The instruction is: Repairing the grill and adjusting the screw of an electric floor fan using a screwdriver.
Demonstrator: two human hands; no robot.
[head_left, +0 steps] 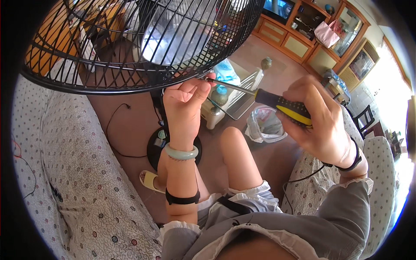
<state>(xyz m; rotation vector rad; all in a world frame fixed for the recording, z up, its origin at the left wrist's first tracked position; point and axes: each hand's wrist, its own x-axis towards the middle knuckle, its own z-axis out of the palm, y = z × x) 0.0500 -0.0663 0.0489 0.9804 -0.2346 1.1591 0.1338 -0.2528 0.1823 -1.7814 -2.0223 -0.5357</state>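
A black wire fan grille (110, 82) fills the top left, tilted over my lap, with pale translucent blades (173, 43) behind its wires. My left hand (186, 93) is closed at the lower rim, thumb and fingers pinched together there. What small part sits between those fingertips is too small to make out. In my right hand (318, 119) is a screwdriver (284, 106) with a black and yellow handle, held nearly level. Its metal shaft points left, and the tip meets the rim beside my left fingertips. The fan's round black base (151, 151) stands on the floor below.
Patterned sofa covers (86, 173) lie on both sides of me. Ahead are a white heater-like unit (240, 93) and a lined waste bin (266, 125). A black cord (110, 130) trails over the floor. Wooden cabinets (288, 39) stand at the back.
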